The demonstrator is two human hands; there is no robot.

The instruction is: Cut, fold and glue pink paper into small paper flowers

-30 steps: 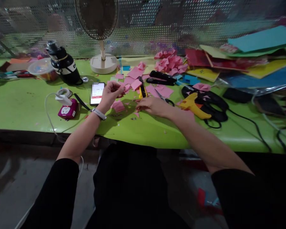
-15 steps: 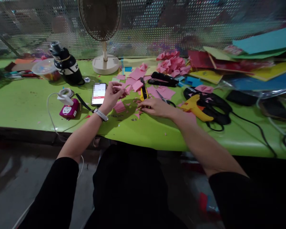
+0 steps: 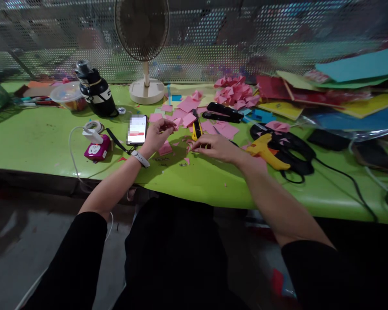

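My left hand [image 3: 158, 134] is closed in a pinch on a small pink paper piece [image 3: 175, 125], just right of the phone [image 3: 137, 129]. My right hand [image 3: 213, 147] is low over the green table, its fingers curled together near small pink scraps [image 3: 186, 161]; what they grip, if anything, is too small to tell. Behind it lie a yellow and black cutter [image 3: 197, 129] and partly hidden scissors [image 3: 216, 130]. Flat pink paper squares [image 3: 188, 104] spread beyond my hands, with a black stapler [image 3: 222, 113] beside them. A pile of folded pink pieces [image 3: 234, 91] stands farther back.
On the right are a yellow glue gun [image 3: 268, 151] with a black cable and stacked coloured sheets [image 3: 358, 71]. A fan [image 3: 146, 91], black bottle [image 3: 98, 94], plastic tub [image 3: 67, 97] and magenta plug adapter [image 3: 98, 148] are at the left and back.
The view has shifted slightly. My left hand has moved a little right, and the pink piece at its fingertips shows more clearly. My right hand's fingers have drawn closer together.
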